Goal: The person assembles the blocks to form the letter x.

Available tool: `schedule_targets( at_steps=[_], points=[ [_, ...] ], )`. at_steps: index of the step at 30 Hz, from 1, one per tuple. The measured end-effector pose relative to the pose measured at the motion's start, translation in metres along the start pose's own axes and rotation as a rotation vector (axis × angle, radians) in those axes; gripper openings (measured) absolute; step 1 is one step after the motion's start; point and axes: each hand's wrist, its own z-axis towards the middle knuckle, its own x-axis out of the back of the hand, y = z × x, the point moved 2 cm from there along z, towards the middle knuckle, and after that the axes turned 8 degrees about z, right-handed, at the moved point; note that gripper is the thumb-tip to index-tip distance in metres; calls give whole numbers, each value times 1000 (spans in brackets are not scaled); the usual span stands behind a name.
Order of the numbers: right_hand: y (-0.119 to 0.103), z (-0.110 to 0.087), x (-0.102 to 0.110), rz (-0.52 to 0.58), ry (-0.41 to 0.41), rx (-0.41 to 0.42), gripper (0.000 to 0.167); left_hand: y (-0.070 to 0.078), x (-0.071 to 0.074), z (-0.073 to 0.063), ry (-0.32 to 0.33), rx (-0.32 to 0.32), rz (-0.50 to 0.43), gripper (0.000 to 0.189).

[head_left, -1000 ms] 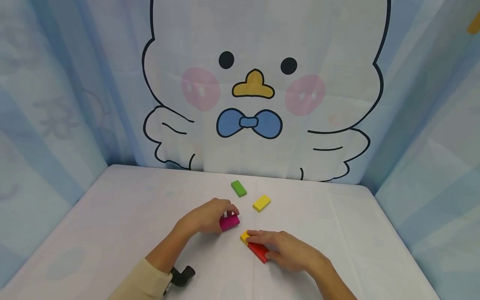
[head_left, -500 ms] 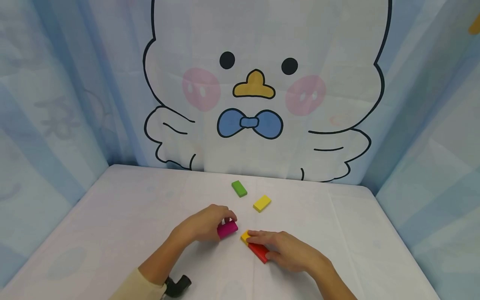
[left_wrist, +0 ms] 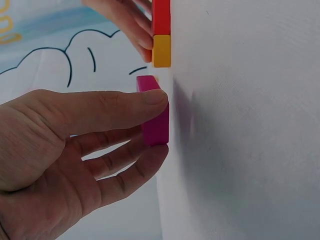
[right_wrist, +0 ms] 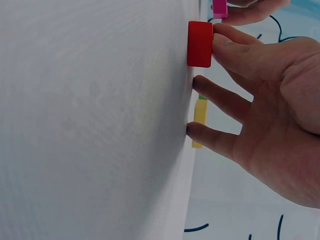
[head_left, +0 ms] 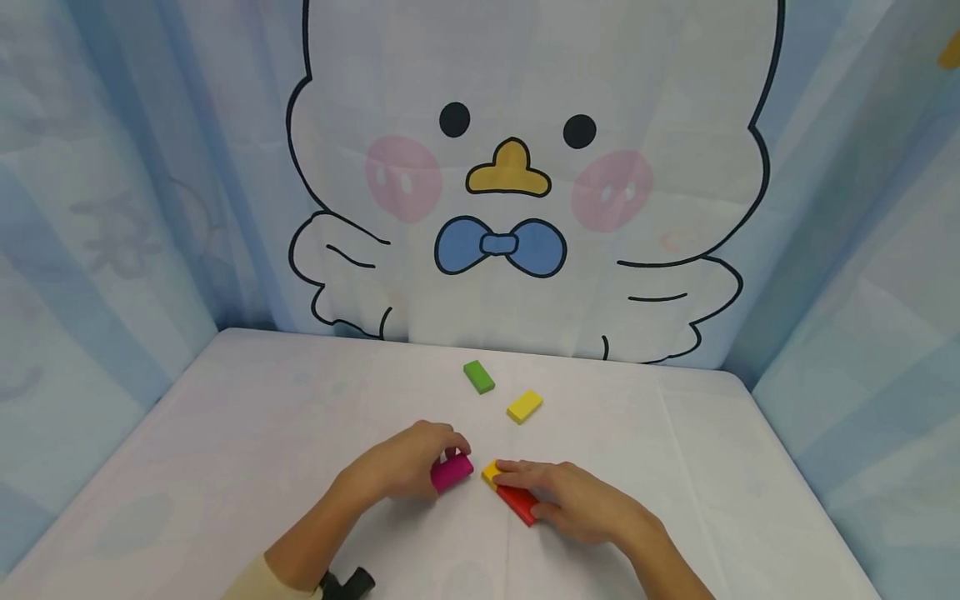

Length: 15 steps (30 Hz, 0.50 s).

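Well short of the far edge of the tabletop (head_left: 675,467), the left hand (head_left: 412,458) pinched a magenta block (head_left: 452,474), presumably light, rigid and best gripped by its long sides; the right hand (head_left: 573,500) rested unclenched on a red block (head_left: 516,503) and an orange block (left_wrist: 161,51).

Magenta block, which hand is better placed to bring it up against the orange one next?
Probably the left hand: it pinches the magenta block, just a small gap from the orange block. The right hand rests on the red block, so it seems better suited to steadying.
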Motion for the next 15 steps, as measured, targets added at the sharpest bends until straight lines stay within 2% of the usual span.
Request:
schedule_targets(
  at_steps=[15],
  points=[
    [2, -3, 0, -3, 23, 27, 58, 5, -7, -3, -34, -16, 7, 64]
  ],
)
